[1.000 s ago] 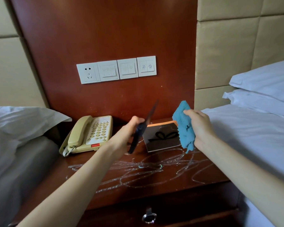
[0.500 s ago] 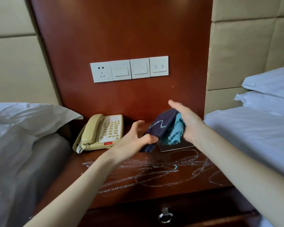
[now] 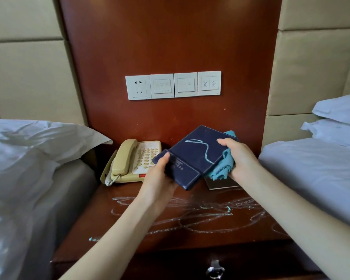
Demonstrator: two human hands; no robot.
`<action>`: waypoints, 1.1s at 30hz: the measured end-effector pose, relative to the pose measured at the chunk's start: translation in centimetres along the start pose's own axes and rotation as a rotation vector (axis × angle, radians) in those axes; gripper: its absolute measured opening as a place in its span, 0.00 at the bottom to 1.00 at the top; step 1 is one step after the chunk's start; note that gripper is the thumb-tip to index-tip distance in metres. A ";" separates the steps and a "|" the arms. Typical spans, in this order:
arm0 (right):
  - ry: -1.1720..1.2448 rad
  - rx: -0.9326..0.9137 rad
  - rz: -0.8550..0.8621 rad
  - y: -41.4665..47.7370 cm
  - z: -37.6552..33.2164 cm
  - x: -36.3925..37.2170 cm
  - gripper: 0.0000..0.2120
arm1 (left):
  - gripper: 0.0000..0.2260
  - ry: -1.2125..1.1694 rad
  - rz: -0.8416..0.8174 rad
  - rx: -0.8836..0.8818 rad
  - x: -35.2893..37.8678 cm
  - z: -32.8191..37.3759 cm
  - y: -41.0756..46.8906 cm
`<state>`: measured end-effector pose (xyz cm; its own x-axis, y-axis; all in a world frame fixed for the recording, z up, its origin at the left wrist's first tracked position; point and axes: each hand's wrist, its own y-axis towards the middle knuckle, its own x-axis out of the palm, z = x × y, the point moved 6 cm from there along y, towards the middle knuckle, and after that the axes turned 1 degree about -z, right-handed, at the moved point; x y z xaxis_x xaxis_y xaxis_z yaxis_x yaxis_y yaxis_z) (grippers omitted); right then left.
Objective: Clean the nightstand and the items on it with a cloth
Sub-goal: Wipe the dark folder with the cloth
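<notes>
While it hangs tilted above the worktop (image 3: 170, 223) at mid-frame, the folder (image 3: 194, 156), dark blue with a pale squiggle on its cover, is held from both sides. The left hand (image 3: 160, 178) grips its lower-left corner, thumb on top. The right hand (image 3: 238, 158) pinches the right edge, thumb on the cover, with the cloth (image 3: 220, 168) bunched between palm and folder and poking out above and below. Under them a card (image 3: 222, 183) lies flat on the worktop. A phone (image 3: 133, 160) sits to the left, and chalky scribbles (image 3: 190, 217) cross the wood lower in the frame.
</notes>
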<state>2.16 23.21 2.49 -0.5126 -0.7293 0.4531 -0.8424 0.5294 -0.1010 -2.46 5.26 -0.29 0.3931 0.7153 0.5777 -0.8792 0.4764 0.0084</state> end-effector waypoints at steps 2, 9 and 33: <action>-0.034 -0.006 -0.019 0.0 0.7 0.3 0.09 | 0.11 -0.088 0.064 0.001 -0.4 -0.3 0.1; -0.221 -0.483 0.401 0.1 -3.2 -3.5 0.07 | 0.07 -0.026 0.205 0.094 -1.9 1.7 -0.4; -1.319 -1.032 -0.209 -6.1 -1.4 10.3 0.23 | 0.10 0.074 0.067 0.287 0.0 2.8 -4.3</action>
<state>2.22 13.12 9.02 -0.6433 -0.3747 -0.6677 -0.7300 0.0372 0.6824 0.56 1.78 1.93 0.3412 0.7804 0.5241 -0.9398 0.2705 0.2089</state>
